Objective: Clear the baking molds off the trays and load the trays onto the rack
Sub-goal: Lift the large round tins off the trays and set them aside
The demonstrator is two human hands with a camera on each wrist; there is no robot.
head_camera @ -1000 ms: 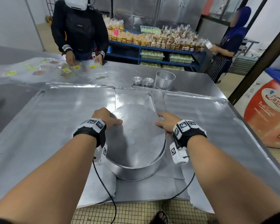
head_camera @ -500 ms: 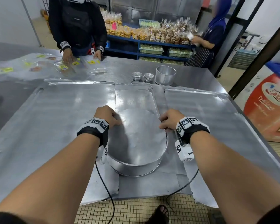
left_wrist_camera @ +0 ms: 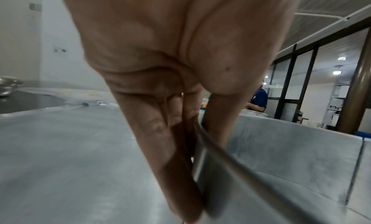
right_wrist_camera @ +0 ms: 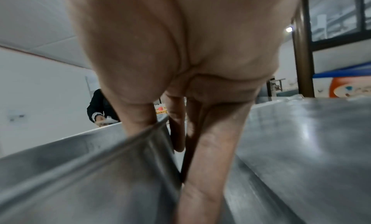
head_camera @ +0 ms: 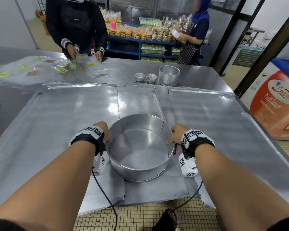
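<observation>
A large round metal baking mold point(head_camera: 138, 155) sits mouth up over the near end of the middle tray point(head_camera: 137, 100). My left hand point(head_camera: 105, 132) pinches its left rim, with the fingers point(left_wrist_camera: 176, 164) outside the mold wall point(left_wrist_camera: 291, 156) and the thumb inside. My right hand point(head_camera: 177, 134) pinches the right rim the same way, its fingers point(right_wrist_camera: 204, 164) outside the mold point(right_wrist_camera: 80, 171). Whether the mold's base touches the tray I cannot tell. A wide flat tray point(head_camera: 65, 114) lies to the left and another point(head_camera: 215, 117) to the right.
Behind the trays stand a smaller tall round mold point(head_camera: 168, 75) and two stacks of little tins point(head_camera: 139, 77). A person in black point(head_camera: 77, 27) works at the table's far left edge. An orange chest point(head_camera: 277, 105) stands beside the table's right edge. The front edge is just below my wrists.
The mold lay bottom up under both hands. It has been turned over and now faces mouth up, with both hands gripping its rim.
</observation>
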